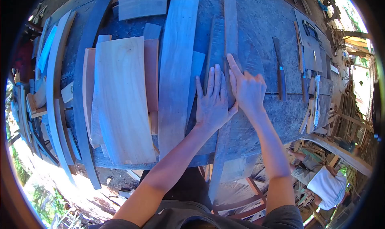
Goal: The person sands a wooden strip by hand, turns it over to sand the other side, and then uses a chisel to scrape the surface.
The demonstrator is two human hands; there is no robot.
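Observation:
A long narrow wood strip [230, 24] runs from the far side of the workbench past its near edge. My left hand [213, 102] lies flat, fingers spread, over a shorter dark wooden piece [217, 34] and against the strip. Just right of it, my right hand [248, 88] has its index finger stretched out onto the strip. Its thumb is apart from that finger, while the other fingers curl in; nothing shows in its grasp. Left of my hands lies a wide plank [178, 68], with a narrower board [195, 74] partly under it.
A pale curved board [122, 96] rests on other pieces at the left, near long curved strips [58, 84]. A short block [142, 6] lies at the far side. Slim tools [279, 68] and a black-framed clamp-like tool [311, 29] lie right. A person [327, 187] is at lower right.

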